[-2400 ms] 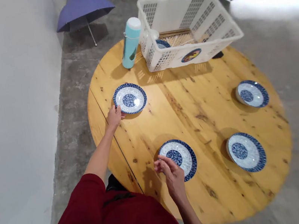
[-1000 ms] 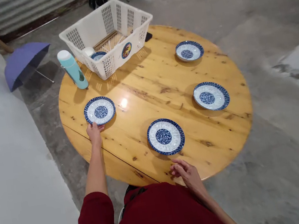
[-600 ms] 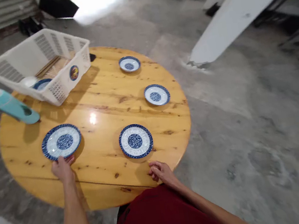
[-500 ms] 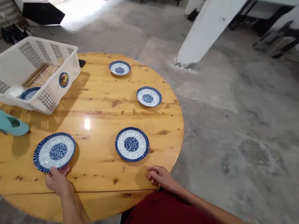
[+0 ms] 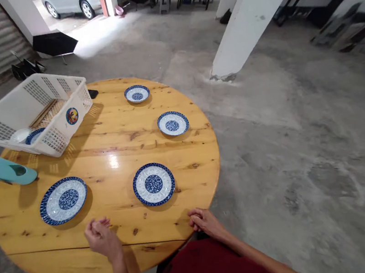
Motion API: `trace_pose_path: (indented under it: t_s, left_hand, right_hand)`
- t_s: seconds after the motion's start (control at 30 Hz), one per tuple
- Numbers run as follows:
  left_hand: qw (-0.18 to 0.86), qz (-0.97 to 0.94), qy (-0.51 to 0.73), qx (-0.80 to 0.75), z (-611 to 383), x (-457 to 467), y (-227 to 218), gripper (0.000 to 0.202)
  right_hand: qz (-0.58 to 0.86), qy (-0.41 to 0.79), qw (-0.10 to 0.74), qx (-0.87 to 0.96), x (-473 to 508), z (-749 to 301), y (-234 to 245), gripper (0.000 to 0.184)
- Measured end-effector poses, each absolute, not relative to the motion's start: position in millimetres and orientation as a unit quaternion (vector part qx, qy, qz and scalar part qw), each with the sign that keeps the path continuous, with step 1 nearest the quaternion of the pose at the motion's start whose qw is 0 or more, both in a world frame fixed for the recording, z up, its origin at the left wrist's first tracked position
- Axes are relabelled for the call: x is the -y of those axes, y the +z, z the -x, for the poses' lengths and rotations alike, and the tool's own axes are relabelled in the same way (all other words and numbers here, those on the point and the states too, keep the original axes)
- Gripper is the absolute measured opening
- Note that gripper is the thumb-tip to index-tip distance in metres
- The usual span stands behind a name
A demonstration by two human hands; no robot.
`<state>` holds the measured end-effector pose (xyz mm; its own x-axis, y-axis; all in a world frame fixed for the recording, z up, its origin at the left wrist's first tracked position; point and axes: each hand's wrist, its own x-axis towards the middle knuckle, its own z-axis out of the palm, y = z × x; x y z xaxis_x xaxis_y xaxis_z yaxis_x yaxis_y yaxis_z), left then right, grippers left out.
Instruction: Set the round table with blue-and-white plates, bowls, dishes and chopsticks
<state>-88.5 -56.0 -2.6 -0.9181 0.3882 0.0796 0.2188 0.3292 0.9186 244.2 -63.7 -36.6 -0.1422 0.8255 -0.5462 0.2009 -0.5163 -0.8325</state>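
Observation:
My left hand [image 5: 103,239], fingers curled in with nothing showing in them, is just above the wooden table near its front edge. Beyond it, apart from the fingers, lies a blue-rimmed white plate [image 5: 64,201] with a dark patterned centre. Over at the right part of the front edge, my right hand [image 5: 206,222] is closed and appears to hold nothing. A matching plate [image 5: 153,184] sits between and beyond the two hands. Farther round the table's right side are two more such plates, a middle plate [image 5: 172,123] and a far plate [image 5: 137,94].
On the round table [image 5: 111,212], a white plastic basket [image 5: 72,117] at the left holds dishes and chopstick-like sticks. A turquoise holder [image 5: 0,169] leans beside it. Behind the basket is a black flat object [image 5: 93,93]. A white pillar [image 5: 242,30] rises beyond the table.
My left hand has let go of the left plate and drawn back to the right, its fingers curling. The plate stays on the table. My view has tilted up slightly.

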Motion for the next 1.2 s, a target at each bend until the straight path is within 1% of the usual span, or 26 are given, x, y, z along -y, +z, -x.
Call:
trace_pose_path:
  t_s: [0.1, 0.17, 0.27, 0.37, 0.47, 0.6, 0.7, 0.83, 0.97, 1.07, 1.2]
  left_hand:
    - [0.074, -0.301, 0.485, -0.817, 17.4, 55.8, 11.2, 0.025]
    - [0.110, -0.370, 0.453, -0.804, -32.0, 50.1, 13.0, 0.027]
    - [0.177, -0.440, 0.422, -0.773, -100.2, 33.5, 4.2, 0.028]
    - [0.215, -0.440, 0.413, -0.768, -152.5, 13.7, -12.1, 0.027]
    - [0.219, -0.397, 0.420, -0.786, -184.0, -0.6, -27.3, 0.027]
    - [0.171, -0.368, 0.416, -0.814, -197.6, -8.7, -37.0, 0.026]
    - [0.151, -0.365, 0.397, -0.828, -197.6, -11.8, -38.5, 0.026]
    - [0.114, -0.369, 0.351, -0.853, -197.5, -16.9, -38.2, 0.026]
    - [0.092, -0.368, 0.302, -0.875, -199.9, -21.0, -35.3, 0.027]
    - [0.090, -0.355, 0.253, -0.895, -200.3, -24.1, -33.7, 0.031]
    - [0.073, -0.347, 0.212, -0.911, -201.6, -33.1, -30.4, 0.035]
  right_hand:
    - [0.600, 0.631, 0.254, 0.421, 56.3, -272.9, -38.1, 0.039]
    - [0.600, 0.632, 0.265, 0.413, 49.9, -298.9, -37.6, 0.040]
    - [0.614, 0.617, 0.297, 0.392, 41.7, -350.6, -38.4, 0.042]
    - [0.646, 0.592, 0.330, 0.350, 41.6, -416.4, -47.4, 0.044]
    - [0.692, 0.566, 0.337, 0.296, 55.1, -488.7, -64.4, 0.047]
    - [0.744, 0.535, 0.336, 0.215, 85.1, -569.4, -86.4, 0.050]
    - [0.761, 0.531, 0.340, 0.151, 97.2, -598.6, -95.6, 0.053]
    - [0.742, 0.555, 0.355, 0.125, 84.1, -593.9, -100.2, 0.054]
    - [0.709, 0.586, 0.360, 0.156, 55.2, -577.4, -106.5, 0.052]
    - [0.703, 0.581, 0.364, 0.190, 33.2, -579.7, -116.1, 0.050]
    - [0.717, 0.565, 0.367, 0.179, -2.9, -596.4, -127.4, 0.048]
